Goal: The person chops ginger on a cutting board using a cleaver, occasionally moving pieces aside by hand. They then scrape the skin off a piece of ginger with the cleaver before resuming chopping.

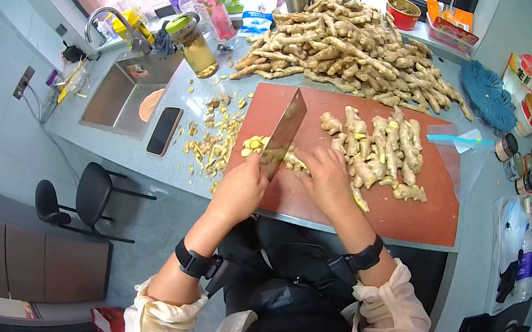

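My left hand is closed around the handle of a cleaver, whose broad blade stands upright on a reddish-brown cutting board. Against the blade's right side lies a piece of ginger, with the fingers of my right hand bent over it and pressing it to the board. Cut ginger slices lie just left of the blade. To the right of my right hand, several whole ginger roots rest side by side on the board.
Behind the board rises a large heap of ginger. Ginger scraps litter the counter at left, near a phone, a lidded jar and a sink. At right are a blue plate and small jars.
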`<action>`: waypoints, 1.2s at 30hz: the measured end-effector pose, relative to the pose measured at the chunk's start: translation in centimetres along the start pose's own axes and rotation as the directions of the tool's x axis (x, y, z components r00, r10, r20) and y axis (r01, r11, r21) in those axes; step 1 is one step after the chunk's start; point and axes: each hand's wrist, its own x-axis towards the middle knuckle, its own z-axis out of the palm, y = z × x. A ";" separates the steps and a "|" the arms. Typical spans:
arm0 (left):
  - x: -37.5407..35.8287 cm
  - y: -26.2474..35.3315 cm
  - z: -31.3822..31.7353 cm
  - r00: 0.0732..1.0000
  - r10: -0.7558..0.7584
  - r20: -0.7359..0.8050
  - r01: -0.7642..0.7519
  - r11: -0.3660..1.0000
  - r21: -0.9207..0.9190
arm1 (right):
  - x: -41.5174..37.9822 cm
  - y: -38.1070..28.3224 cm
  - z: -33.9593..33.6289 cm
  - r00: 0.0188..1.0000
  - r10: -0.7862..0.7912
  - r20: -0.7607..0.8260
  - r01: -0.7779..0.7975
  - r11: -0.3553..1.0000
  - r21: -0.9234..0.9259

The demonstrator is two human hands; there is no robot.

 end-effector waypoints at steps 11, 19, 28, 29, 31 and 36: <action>1.7 3.8 2.5 0.993 0.028 -0.113 -0.002 0.975 0.223 | 0.3 0.0 0.2 1.000 -0.029 0.013 0.030 0.998 -0.058; 1.5 -1.4 0.4 0.964 0.066 -0.259 -0.075 0.997 -0.025 | 0.2 0.3 0.2 0.999 -0.040 0.002 0.040 0.999 -0.013; 0.4 -2.0 -1.3 0.982 0.126 -0.144 -0.150 0.973 -0.175 | 0.2 0.1 -0.1 0.999 -0.047 0.002 0.047 0.999 0.008; 0.4 -1.9 -1.3 0.978 0.142 -0.154 -0.166 0.973 -0.160 | 0.2 0.1 -0.2 0.999 -0.046 0.003 0.046 0.999 0.006; 0.7 -2.2 -1.0 0.974 0.157 -0.165 -0.181 0.973 -0.146 | 0.3 -0.1 -0.3 0.999 -0.038 0.015 0.038 0.999 0.002; 1.1 -2.5 -0.9 0.963 0.207 -0.174 -0.230 0.965 -0.128 | 0.3 -0.3 -0.4 0.999 -0.026 0.026 0.025 0.999 0.023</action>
